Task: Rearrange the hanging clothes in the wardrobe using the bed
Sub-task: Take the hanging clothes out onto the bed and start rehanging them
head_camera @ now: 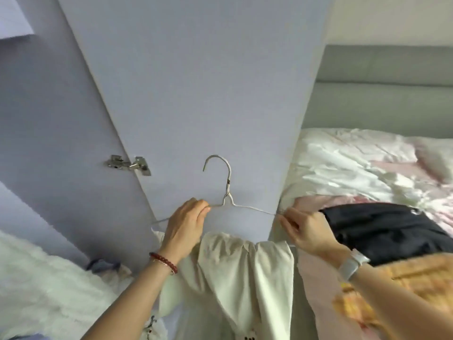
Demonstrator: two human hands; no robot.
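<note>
Hanger (pixel 226 192) pinched in both hands, cream garment (pixel 235 273) draped below.
Left hand (pixel 185 225) and right hand (pixel 306 229) grip its shoulders (mid-carry, I judge); next, hook needs a rail.

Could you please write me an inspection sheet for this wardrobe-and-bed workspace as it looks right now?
Surface: bed with rumpled white and pink bedding.
Job's things: wire hanger held upright; cream garment draped over its lower bar.
Clutter: black garment and orange cloth lying on the bed; white fluffy fabric at lower left.
Grippers: left hand grips the hanger's left shoulder; right hand pinches its right end.
Cables: nothing seen.
Surroundings: open lilac wardrobe door with metal hinge; grey headboard.
</note>
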